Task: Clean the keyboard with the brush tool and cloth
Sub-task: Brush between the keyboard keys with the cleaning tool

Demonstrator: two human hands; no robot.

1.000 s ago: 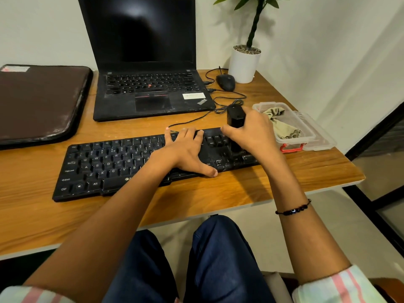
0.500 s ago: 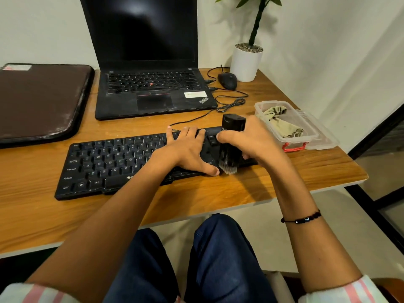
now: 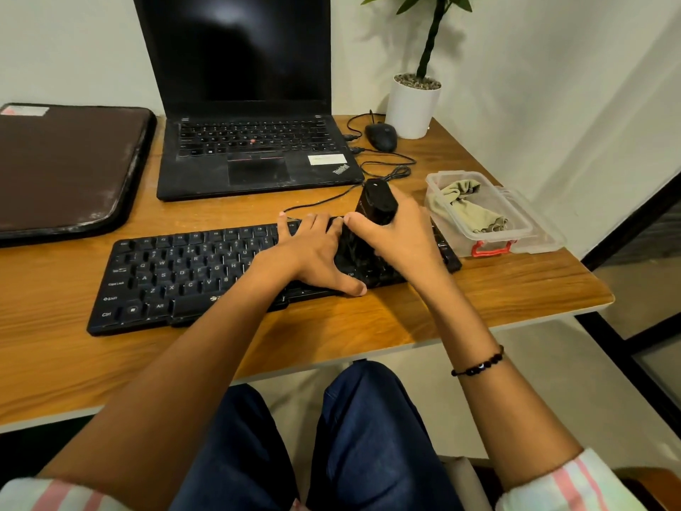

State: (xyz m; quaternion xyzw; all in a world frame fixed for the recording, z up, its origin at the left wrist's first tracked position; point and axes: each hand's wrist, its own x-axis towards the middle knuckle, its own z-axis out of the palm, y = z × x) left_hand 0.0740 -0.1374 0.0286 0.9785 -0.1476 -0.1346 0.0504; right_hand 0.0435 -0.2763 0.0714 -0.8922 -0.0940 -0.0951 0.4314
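Black keyboard (image 3: 191, 274) flat, brush tool (image 3: 377, 204) upright, cloth (image 3: 464, 208) boxed

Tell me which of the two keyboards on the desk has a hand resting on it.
The separate black keyboard nearest the person: the left hand lies flat on its keys. The laptop behind it has its own keyboard, untouched.

The surface (image 3: 516, 285) looked like warm brown wood with visible grain and a soft sheen, edged in a pale band. The keyboard (image 3: 191, 274) was black plastic, mostly matt, its keys catching faint highlights. The brush tool (image 3: 379, 202) had a smooth black plastic body with a slight gloss. A crumpled beige cloth (image 3: 464, 208) lay in a clear, shiny plastic box (image 3: 523, 230) with red clips. The laptop (image 3: 254, 153) was matt black and scuffed, its screen glossy. The dark brown sleeve (image 3: 66, 167) looked like worn leatherette. The plant pot (image 3: 411, 108) was smooth and white.
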